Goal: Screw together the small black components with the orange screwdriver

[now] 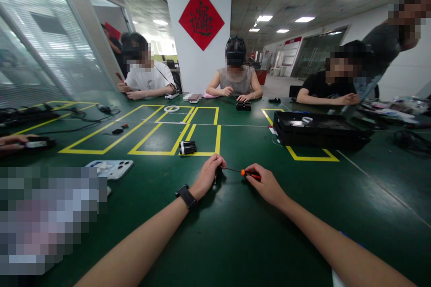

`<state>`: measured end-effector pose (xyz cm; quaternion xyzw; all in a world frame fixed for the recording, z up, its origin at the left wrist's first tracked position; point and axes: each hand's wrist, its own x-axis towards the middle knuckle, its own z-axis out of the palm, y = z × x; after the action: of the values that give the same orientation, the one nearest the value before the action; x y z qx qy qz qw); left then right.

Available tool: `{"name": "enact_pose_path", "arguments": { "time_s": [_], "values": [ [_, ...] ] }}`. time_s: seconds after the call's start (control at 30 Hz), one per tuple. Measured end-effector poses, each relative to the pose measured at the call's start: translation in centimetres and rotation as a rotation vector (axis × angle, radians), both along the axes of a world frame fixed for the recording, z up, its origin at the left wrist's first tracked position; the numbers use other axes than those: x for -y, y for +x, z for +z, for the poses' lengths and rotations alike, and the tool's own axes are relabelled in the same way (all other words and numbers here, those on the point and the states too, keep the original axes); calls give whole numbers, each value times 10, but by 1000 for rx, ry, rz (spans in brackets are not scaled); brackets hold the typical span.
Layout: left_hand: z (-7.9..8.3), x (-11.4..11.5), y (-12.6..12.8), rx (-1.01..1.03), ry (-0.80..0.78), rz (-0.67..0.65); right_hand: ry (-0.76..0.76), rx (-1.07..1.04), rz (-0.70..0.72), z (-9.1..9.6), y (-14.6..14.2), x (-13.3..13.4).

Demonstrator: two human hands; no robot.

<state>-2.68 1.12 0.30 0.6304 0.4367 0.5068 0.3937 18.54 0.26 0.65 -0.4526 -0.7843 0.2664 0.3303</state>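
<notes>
You are working over the middle of a glossy dark green table (215,242), with your forearms reaching in from the lower corners and your two hands facing each other, a little apart. Your left hand (209,174), with a black band (186,197) circling its wrist, is curling its fingers closely around a small black object (217,175), and those fingers are hiding most of its shape. Your right hand (268,184) is closing around the orange-and-black handle of a slim metal-shafted screwdriver (243,172), which is lying nearly level, its shaft pointing left toward the small black object; you cannot tell from here whether the tip is touching it. Just beyond your left hand, a pair of short black cylinders with white bands (187,147) is lying side by side, near the strips of yellow tape (218,139) that are marking out rectangles on the table. To your left, a pale blue phone with a camera cluster (116,170) is resting near a blurred-out patch. Farther off to your right, a long black open tray (323,132) is standing with a small white ring (306,119) inside it. Across from you, a person in a grey sleeveless top (235,80) is sitting with one hand near a black ridged block (244,106), and a person in a white T-shirt (151,78) is holding a red-handled tool (120,77) upright.
</notes>
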Motion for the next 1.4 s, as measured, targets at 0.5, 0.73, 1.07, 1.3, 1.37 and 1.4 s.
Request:
{"name": "enact_pose_path", "arguments": {
  "time_s": [0.5,0.73,1.07,1.3,1.37,1.4],
  "values": [
    [0,1,0,-16,17,16,0,-12,-23,2,-1,2],
    [0,1,0,-17,-10,17,-4,32,-2,4,-2,2],
    [-5,0,3,-123,46,90,54,44,-5,-1,-2,0],
    [-4,1,0,-189,67,46,11,0,27,1,1,-4],
    [-6,-1,0,-192,80,48,9,-2,42,0,2,-4],
    [-7,-2,-1,-190,88,50,1,-12,30,0,2,-4]
  ]
}}
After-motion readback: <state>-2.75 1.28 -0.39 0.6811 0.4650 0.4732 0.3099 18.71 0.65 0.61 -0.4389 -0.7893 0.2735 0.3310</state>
